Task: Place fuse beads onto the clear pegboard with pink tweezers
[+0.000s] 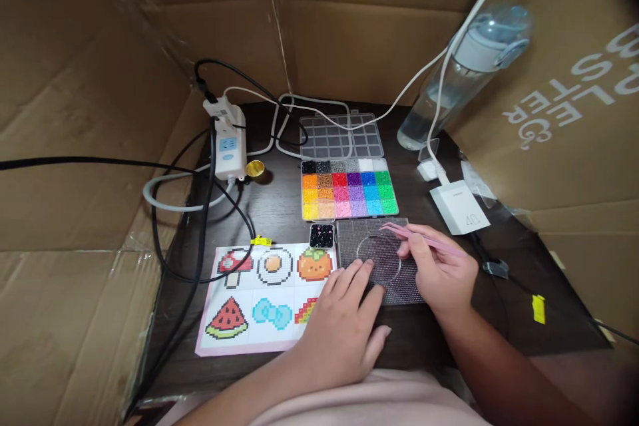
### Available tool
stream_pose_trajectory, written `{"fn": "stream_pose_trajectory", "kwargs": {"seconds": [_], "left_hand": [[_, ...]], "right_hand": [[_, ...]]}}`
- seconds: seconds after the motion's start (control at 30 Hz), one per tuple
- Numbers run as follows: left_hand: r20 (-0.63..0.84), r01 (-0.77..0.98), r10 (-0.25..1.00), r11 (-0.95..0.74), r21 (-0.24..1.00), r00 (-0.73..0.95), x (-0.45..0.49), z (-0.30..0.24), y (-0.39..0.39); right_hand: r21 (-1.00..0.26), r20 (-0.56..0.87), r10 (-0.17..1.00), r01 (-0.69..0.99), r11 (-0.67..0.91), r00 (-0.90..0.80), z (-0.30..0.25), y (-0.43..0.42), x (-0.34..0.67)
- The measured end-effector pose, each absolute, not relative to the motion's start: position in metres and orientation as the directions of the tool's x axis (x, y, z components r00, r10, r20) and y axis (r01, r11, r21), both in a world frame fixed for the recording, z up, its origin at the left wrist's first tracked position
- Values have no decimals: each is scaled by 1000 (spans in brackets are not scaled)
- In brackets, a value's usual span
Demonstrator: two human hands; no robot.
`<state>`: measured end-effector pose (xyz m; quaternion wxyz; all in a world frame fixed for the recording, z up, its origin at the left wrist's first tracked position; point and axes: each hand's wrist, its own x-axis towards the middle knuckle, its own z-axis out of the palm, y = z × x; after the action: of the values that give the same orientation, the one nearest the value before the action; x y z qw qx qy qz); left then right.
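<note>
Pink tweezers (439,243) are pinched in my right hand (446,275), their tips over the upper part of a clear pegboard (349,239). My left hand (344,316) lies palm down with fingers stretched out, its fingertips on the board's left part and its wrist over the pattern sheet (239,348). A thin light ring shows on the board; whether it is a separate piece I cannot tell. Just left of the board's top sits a small clear box (322,235) of black beads. Behind it stands a sectioned bead case (353,188) with beads sorted by colour.
A grey divided lid or tray (342,136) lies behind the case. On the left are a power strip (232,140), a gold cap (255,168) and looping cables. A water bottle (456,90) and a white charger box (460,206) stand at right. Cardboard walls enclose the table.
</note>
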<state>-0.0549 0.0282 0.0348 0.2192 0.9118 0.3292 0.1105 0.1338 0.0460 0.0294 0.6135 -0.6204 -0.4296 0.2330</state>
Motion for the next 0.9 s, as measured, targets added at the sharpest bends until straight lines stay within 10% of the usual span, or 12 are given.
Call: {"fn": "stream_pose_trajectory", "kwargs": {"seconds": [0.33,0.9], "left_hand": [[30,566,668,-652,505,744,-53,39,26],[42,562,663,-665,492,748,-53,41,25]], "right_hand": [[-863,-173,874,-497,87,454,32,53,157],[-917,-132,871,-391,73,474,25,49,148]]}}
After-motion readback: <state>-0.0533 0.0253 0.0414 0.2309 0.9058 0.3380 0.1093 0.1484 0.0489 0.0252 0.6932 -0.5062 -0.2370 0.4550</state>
